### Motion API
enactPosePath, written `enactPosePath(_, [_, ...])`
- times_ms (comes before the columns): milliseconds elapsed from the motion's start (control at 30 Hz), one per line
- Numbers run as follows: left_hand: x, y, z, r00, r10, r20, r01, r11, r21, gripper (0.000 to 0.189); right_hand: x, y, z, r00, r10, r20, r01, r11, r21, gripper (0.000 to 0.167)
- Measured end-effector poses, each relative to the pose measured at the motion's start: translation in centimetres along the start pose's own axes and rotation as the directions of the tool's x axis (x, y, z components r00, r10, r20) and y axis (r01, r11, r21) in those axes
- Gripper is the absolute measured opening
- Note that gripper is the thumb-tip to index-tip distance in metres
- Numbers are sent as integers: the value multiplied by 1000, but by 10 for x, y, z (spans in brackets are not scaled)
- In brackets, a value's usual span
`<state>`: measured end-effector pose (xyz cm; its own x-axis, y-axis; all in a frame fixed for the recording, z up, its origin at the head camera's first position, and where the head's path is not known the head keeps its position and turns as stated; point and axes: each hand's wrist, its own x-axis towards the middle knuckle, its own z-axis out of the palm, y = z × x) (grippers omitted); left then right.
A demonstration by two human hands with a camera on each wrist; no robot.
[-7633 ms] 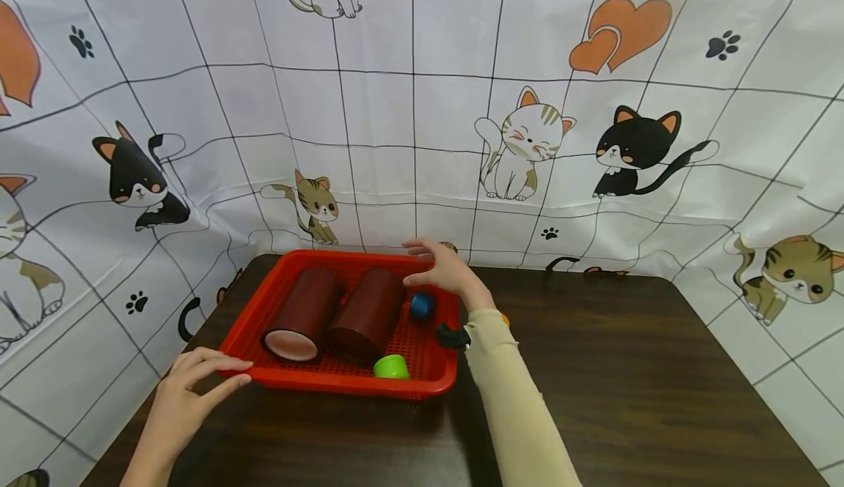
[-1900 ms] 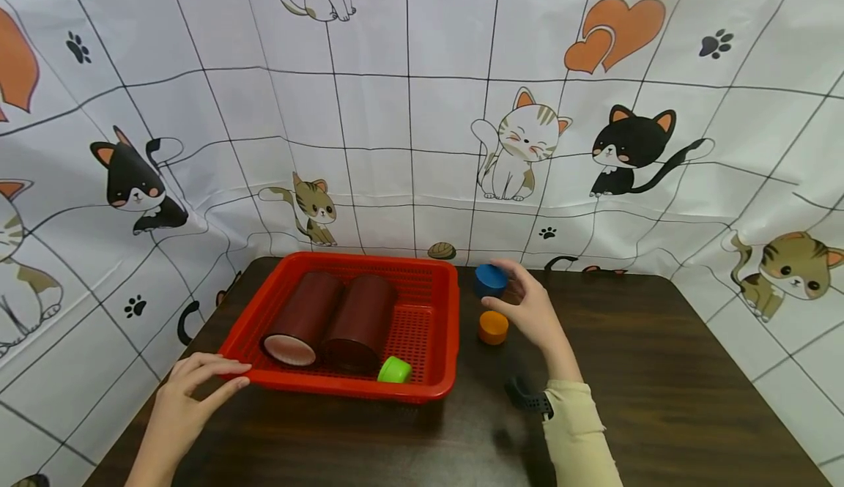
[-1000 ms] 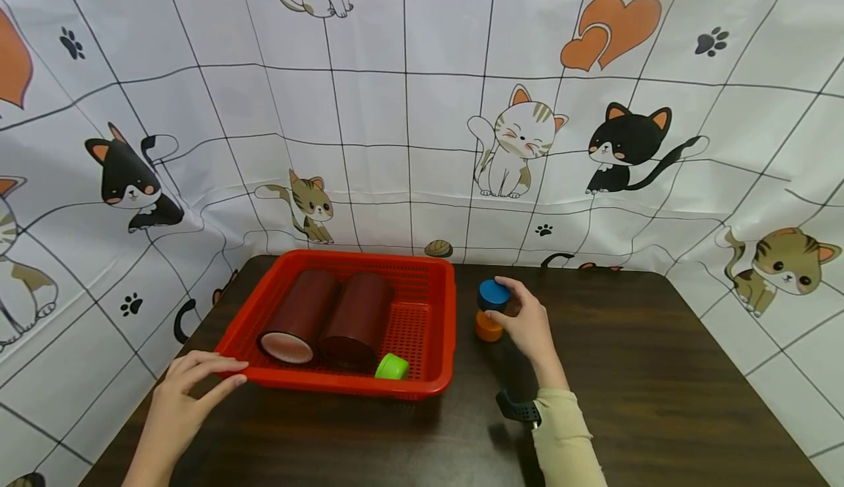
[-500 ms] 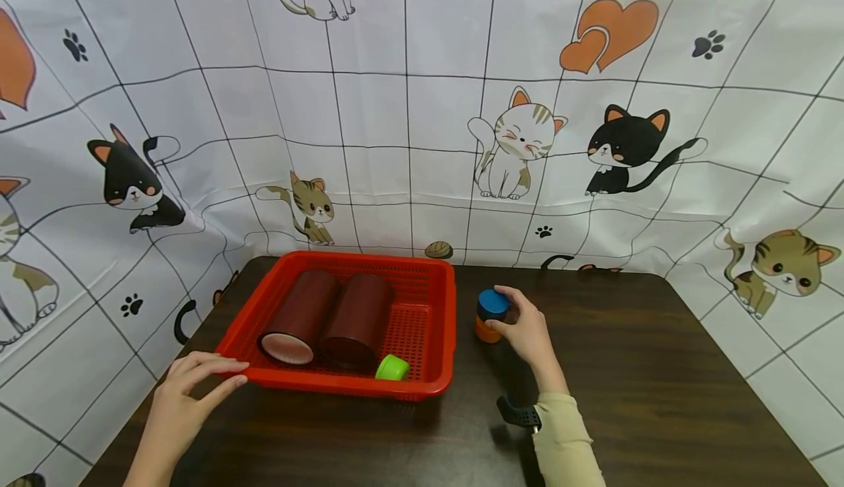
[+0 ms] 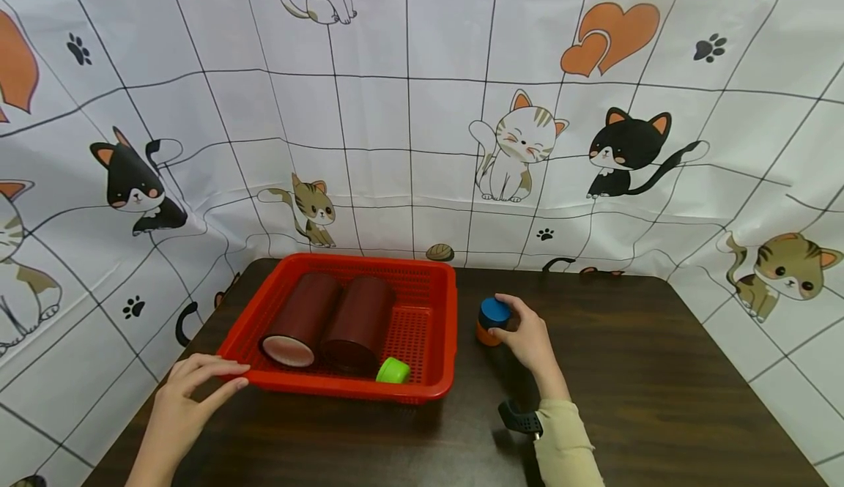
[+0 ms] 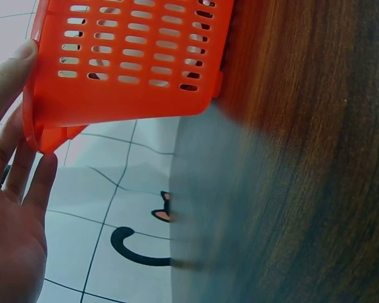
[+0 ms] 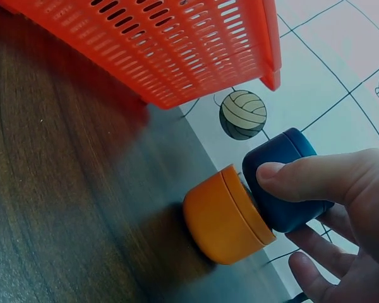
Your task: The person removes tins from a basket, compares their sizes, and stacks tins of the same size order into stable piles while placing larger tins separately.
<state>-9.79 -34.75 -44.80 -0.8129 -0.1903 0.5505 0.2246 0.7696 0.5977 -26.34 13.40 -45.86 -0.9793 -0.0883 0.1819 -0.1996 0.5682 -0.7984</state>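
My right hand [image 5: 530,338] pinches a small blue cup [image 7: 287,167] between thumb and fingers. It is held over a small orange cup [image 7: 224,218] that stands on the table, right of the red basket [image 5: 412,395]. In the right wrist view the blue cup meets the orange cup's rim, with a narrow gap at one side. My left hand [image 5: 181,403] holds the basket's near left corner, thumb and fingers at its rim in the left wrist view. Inside the basket lie two dark maroon cylinders [image 5: 305,315], one showing a pale end, and a tilted light green cup [image 5: 393,370].
The dark wooden table [image 5: 633,384] extends right of the cups and in front of the basket. A white sheet with a printed grid and cats [image 5: 521,146] hangs behind and at both sides. A black band [image 5: 519,419] is on my right wrist.
My right hand has taken the blue cup from the basket and brought it right, then lowered it onto the orange cup. The left hand has stayed at the basket's corner.
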Motion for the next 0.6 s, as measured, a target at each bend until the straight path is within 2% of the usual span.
enactPosePath(333, [-3, -1, -1, 1000, -16, 6, 15, 1000, 22, 28, -1, 1, 1, 1000, -8, 19, 8, 999, -33, 65])
enactPosePath(600, [-1, -1, 0, 1000, 19, -8, -19, 1000, -1, 31, -2, 2, 1, 1000, -15, 18, 16, 999, -38, 66])
